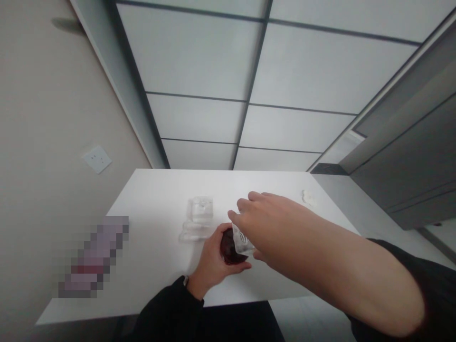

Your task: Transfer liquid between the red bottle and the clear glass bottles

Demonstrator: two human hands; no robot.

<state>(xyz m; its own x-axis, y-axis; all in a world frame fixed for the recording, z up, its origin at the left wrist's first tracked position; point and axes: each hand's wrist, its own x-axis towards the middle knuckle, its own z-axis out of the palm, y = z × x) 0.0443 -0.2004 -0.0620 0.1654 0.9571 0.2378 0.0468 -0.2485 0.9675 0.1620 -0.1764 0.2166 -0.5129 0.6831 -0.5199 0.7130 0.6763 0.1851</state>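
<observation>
My left hand [215, 259] curves round a dark red, rounded, glossy object [228, 249], thumb and fingers on its sides. Whether it is a jar or a cup of dark liquid, I cannot tell. My right hand [251, 221] comes in from the right, fingers bent, gripping a clear plastic piece [242, 242] with ridged markings. That piece covers the right part of the red object; whether the two touch is hidden. Just left of both hands, a clear, box-like plastic container [202, 210] and a clear, long plastic piece [195, 231] lie close together.
The white table [156, 275] runs to a panelled, frosted partition [199, 118] at the back. A small white crumpled item [307, 197] lies at the right. A blurred-out pinkish object [94, 259] is at the left edge, below a wall socket [97, 159].
</observation>
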